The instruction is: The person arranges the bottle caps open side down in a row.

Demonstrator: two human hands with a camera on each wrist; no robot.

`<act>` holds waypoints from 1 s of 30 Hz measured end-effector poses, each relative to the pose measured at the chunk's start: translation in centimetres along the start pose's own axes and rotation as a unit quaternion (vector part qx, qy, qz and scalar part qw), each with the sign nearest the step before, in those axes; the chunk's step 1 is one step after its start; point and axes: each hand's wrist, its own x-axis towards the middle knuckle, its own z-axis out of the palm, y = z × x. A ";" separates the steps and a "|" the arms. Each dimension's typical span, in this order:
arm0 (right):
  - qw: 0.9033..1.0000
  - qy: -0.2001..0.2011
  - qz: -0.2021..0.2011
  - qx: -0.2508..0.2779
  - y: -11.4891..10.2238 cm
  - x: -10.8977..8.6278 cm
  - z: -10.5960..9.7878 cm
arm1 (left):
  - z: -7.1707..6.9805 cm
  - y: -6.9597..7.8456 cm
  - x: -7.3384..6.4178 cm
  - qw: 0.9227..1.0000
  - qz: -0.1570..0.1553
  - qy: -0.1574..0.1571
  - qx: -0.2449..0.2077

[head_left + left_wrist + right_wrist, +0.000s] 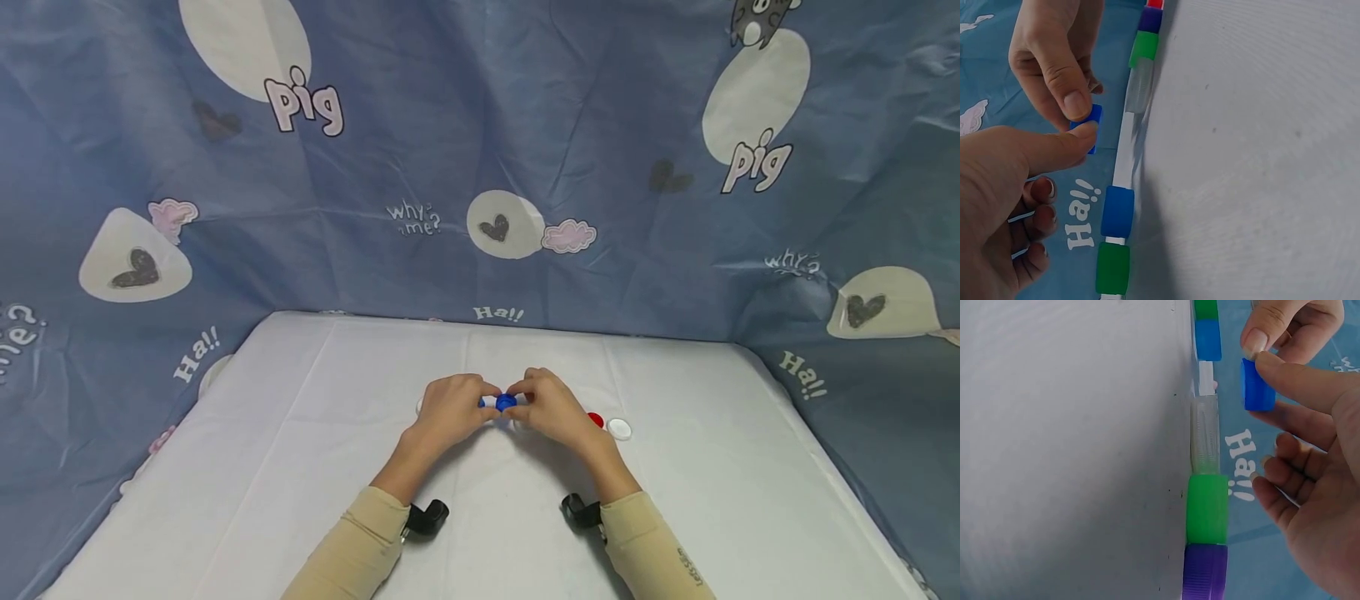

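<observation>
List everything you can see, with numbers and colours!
held cap: one, blue, in the air
other blue cap: one, blue, on table
green caps: two, green, on table
clear cap: one, see-through, on table
purple cap: one, purple, beside green
red cap: one, red, past purple
white cap: one, white, on table; perhaps another at left
table: one, white, under caps
curtain: one, blue with pictures, behind
wrist cameras: two, black, by sleeves
left hand, right hand: one each, bare, gripping the held cap
sleeves: two, beige, at bottom
</observation>
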 end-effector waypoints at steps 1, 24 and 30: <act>1.000 0.001 0.000 0.003 0.0 0.0 0.0 | 0.0 0.0 0.0 1.000 0.002 0.002 0.004; 0.993 -0.027 0.058 0.097 0.2 -0.1 -0.4 | 0.3 -0.3 -0.3 0.986 0.074 0.120 0.091; 0.995 -0.023 0.053 0.084 0.2 0.0 -0.3 | 0.6 -0.6 -0.4 0.988 0.062 0.116 0.078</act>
